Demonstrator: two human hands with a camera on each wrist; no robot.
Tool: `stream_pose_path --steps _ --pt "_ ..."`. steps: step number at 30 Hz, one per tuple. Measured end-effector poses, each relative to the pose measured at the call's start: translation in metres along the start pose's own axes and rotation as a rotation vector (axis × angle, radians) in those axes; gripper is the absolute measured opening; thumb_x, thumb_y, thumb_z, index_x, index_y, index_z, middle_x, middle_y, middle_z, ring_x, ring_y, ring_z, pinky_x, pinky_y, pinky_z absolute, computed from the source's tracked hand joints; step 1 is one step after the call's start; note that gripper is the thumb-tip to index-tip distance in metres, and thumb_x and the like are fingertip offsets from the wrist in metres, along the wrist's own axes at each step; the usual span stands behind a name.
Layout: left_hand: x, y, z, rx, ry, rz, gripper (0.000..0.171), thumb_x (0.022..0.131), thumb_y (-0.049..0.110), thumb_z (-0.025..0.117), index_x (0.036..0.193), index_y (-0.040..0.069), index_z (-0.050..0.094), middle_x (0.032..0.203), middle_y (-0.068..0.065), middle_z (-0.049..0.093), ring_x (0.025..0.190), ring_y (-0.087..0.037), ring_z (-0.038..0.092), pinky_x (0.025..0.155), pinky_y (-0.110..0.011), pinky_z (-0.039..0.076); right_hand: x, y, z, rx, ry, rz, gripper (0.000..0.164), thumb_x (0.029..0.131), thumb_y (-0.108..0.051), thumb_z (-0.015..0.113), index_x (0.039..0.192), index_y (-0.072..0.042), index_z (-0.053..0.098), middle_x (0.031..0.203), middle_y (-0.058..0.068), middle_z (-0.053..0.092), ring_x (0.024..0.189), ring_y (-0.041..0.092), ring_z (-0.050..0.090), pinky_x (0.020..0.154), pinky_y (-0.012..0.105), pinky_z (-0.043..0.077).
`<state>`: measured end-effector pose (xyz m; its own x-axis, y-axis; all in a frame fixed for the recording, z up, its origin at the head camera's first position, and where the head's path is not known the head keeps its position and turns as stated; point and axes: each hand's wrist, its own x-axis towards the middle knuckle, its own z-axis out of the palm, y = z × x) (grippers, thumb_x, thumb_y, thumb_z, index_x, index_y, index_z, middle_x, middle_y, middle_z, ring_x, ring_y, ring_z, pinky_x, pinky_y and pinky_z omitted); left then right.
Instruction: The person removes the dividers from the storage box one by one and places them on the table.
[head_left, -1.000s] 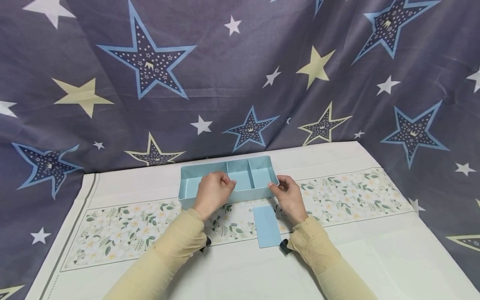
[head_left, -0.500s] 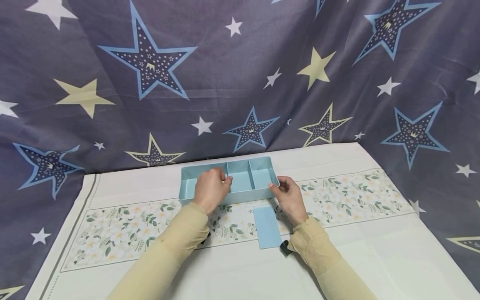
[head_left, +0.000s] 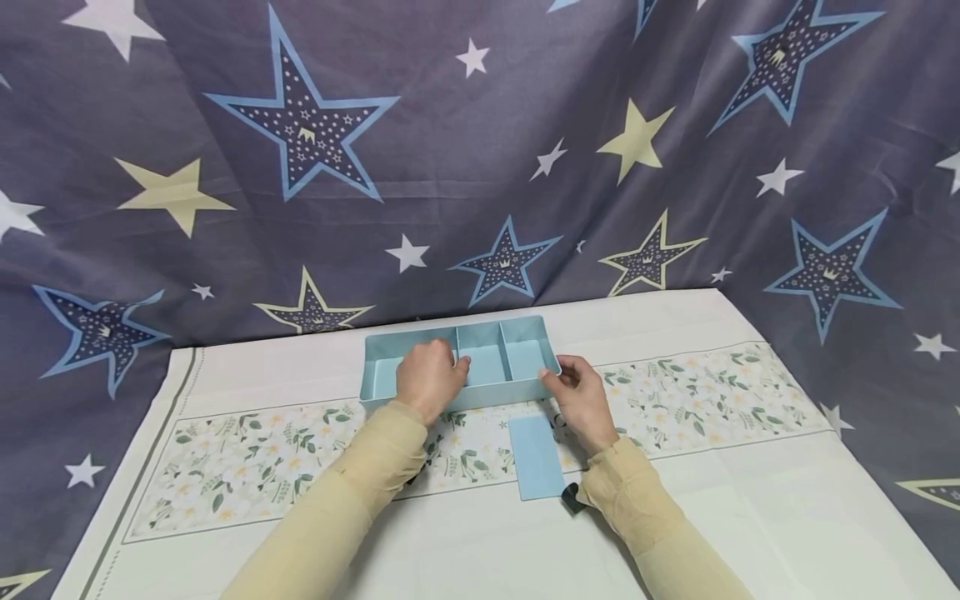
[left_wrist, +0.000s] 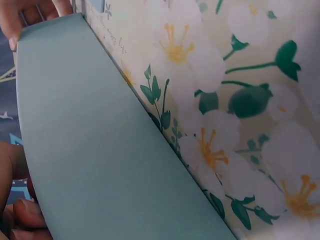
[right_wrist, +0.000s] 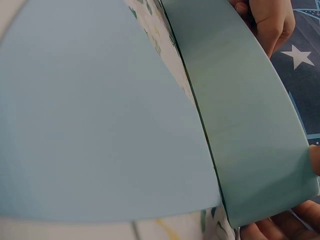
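Observation:
A pale blue open box [head_left: 495, 393] with three compartments stands on the tablecloth, its long front wall facing me. My left hand [head_left: 429, 379] reaches over the front wall into the left part, fingers curled. Its thumb and fingers pinch the divider [head_left: 457, 340] between the left and middle compartments; the exact contact is partly hidden. At the front right corner, my right hand [head_left: 583, 400] grips the box, thumb on the rim and fingers round the outside, as the right wrist view shows. Close to this hand, a flat light blue rectangular panel [head_left: 536, 458] lies on the cloth.
A white tablecloth [head_left: 480, 550] with a floral band covers the table. Behind and to the right hangs a dark curtain [head_left: 420, 150] printed with stars, close to the box's back. A second divider [head_left: 504, 350] separates the middle and right compartments.
My left hand has turned from a fingertip pinch to a more curled, knuckles-up pose, staying near the same divider. The right hand keeps its hold on the corner; box and panel stay put.

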<state>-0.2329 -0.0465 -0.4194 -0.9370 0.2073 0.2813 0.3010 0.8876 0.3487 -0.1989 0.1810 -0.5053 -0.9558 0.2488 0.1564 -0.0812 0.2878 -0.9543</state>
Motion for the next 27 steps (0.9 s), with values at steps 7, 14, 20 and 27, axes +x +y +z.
stream_pose_path --steps 7,14,20,27 --pt "0.004 0.004 0.002 0.027 0.009 -0.005 0.041 0.082 0.026 0.053 0.044 0.016 0.041 0.041 -0.003 0.045 0.040 -0.020 0.042 0.035 -0.038 0.037 0.001 0.006 0.001 0.003 0.003 -0.007 0.066 0.072 -0.061 0.061 0.114 -0.012 0.050 0.107 0.009 0.054 0.093 0.018 0.051 0.077 0.041 0.049" --pt "0.008 0.007 0.005 0.049 -0.002 -0.029 0.034 0.081 0.024 0.052 0.049 0.014 0.048 0.047 -0.006 0.049 0.041 -0.021 0.044 0.036 -0.039 0.038 0.001 0.005 0.000 -0.011 -0.002 -0.007 0.059 0.076 -0.054 0.062 0.116 -0.012 0.049 0.106 0.008 0.054 0.093 0.017 0.051 0.077 0.038 0.049" --pt "0.011 0.008 0.005 0.039 -0.018 -0.041 0.029 0.078 0.019 0.051 0.050 0.014 0.050 0.048 -0.006 0.050 0.043 -0.021 0.045 0.038 -0.040 0.039 0.000 -0.001 -0.001 -0.004 -0.008 0.003 0.062 0.076 -0.055 0.062 0.116 -0.010 0.049 0.107 0.010 0.053 0.093 0.019 0.051 0.077 0.039 0.049" --pt "0.014 0.008 0.008 0.041 -0.050 -0.062 0.025 0.075 0.016 0.049 0.050 0.014 0.050 0.049 -0.006 0.051 0.043 -0.021 0.046 0.037 -0.039 0.039 0.001 0.004 0.001 0.001 0.006 -0.002 0.065 0.072 -0.061 0.062 0.115 -0.013 0.050 0.106 0.008 0.054 0.092 0.017 0.051 0.076 0.040 0.049"
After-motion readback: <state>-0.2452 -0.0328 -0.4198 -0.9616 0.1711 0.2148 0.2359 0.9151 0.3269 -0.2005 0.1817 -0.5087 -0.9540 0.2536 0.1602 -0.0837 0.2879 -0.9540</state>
